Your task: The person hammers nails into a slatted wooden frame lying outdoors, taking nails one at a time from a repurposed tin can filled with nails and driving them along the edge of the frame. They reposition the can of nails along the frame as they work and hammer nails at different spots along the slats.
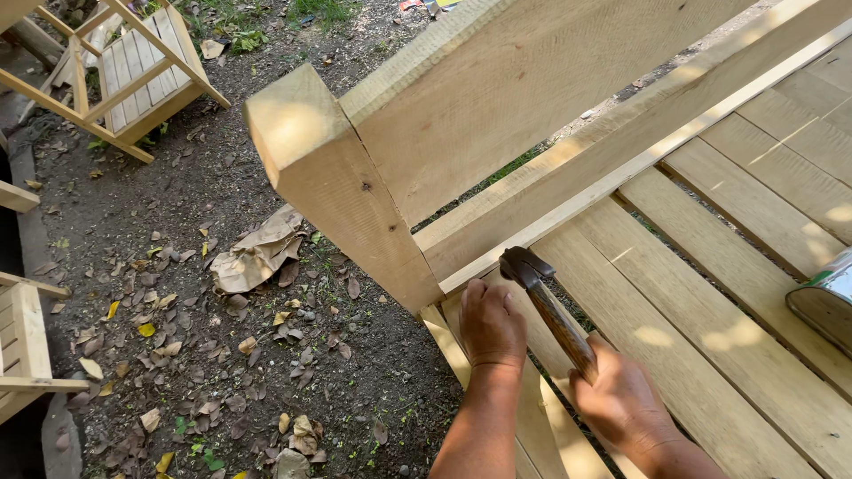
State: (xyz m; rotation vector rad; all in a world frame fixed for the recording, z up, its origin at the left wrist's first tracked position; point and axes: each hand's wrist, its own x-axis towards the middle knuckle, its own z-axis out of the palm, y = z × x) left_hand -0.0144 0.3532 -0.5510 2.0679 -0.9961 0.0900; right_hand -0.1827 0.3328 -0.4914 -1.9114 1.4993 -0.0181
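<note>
Hammer [548,306] in right grip [621,399] — head beside left grip [491,324].

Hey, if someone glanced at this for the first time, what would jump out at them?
Probably the thick pale wooden post rising at centre, joined to wide boards. Just below it, the right hand grips a hammer beside the left hand, which is pressed on the slats. Dry leaves litter the dirt at left.

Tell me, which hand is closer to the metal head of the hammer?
The left hand. It rests on the wooden slats just below the hammer head, almost touching it. The right hand is farther down, wrapped around the lower end of the hammer's handle.
</note>
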